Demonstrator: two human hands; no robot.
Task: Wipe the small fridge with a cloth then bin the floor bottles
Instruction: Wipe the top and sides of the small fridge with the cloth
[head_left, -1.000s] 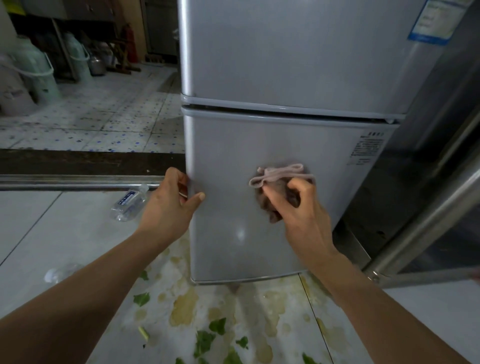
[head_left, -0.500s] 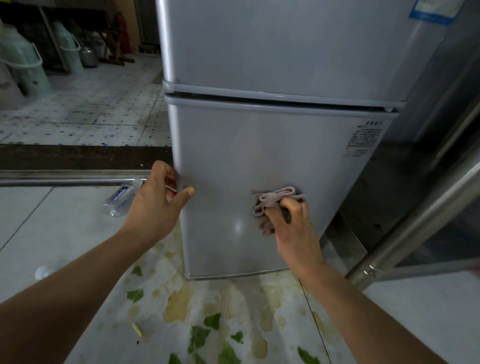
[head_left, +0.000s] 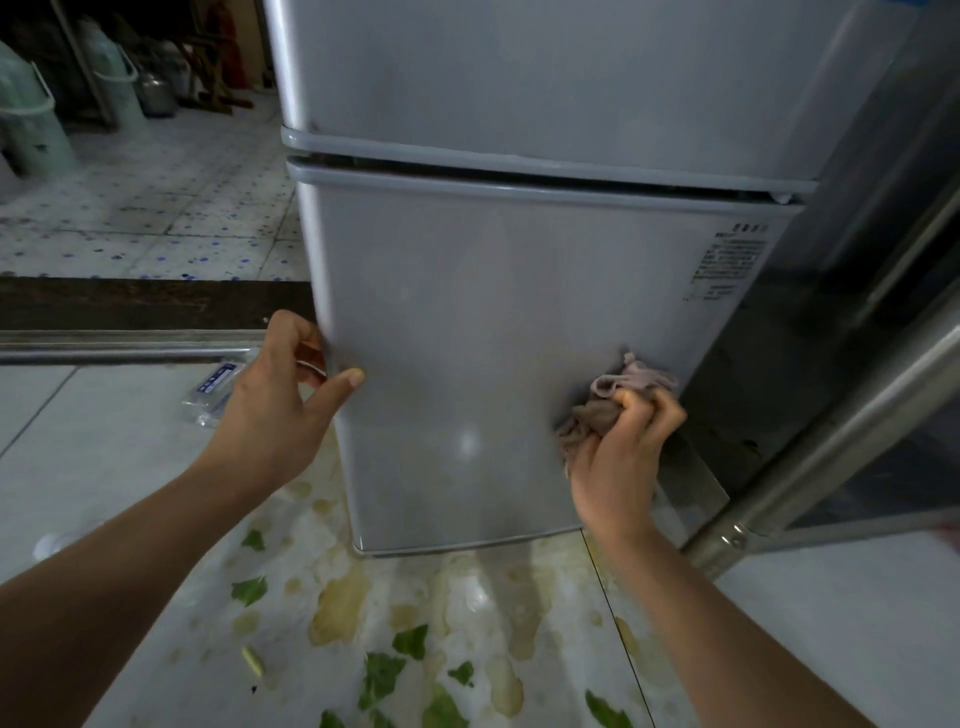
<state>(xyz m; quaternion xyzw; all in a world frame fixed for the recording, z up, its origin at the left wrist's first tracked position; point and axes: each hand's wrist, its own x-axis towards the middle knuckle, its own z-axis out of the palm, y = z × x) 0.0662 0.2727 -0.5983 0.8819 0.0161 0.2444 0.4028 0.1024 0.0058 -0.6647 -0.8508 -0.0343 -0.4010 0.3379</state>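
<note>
Pinkish cloth (head_left: 597, 413) sits bunched in your right hand (head_left: 621, 457), fingers curled round it against the fridge (head_left: 493, 312) door, lower right. Your left hand (head_left: 275, 410) grips the door's left edge, thumb on front, fingertips hidden behind; it half covers a floor bottle (head_left: 215, 387).

The right hand (head_left: 621, 457) grips a bunched pinkish cloth (head_left: 602, 410) against the lower door of the small silver fridge (head_left: 493, 322), near the door's right edge. The left hand (head_left: 275, 410) clasps the door's left edge (thumb on the front). A clear bottle (head_left: 215, 389) lies on the floor just left of the fridge, leaf scraps (head_left: 382, 675) and yellowish stains (head_left: 340, 605) below it.
</note>
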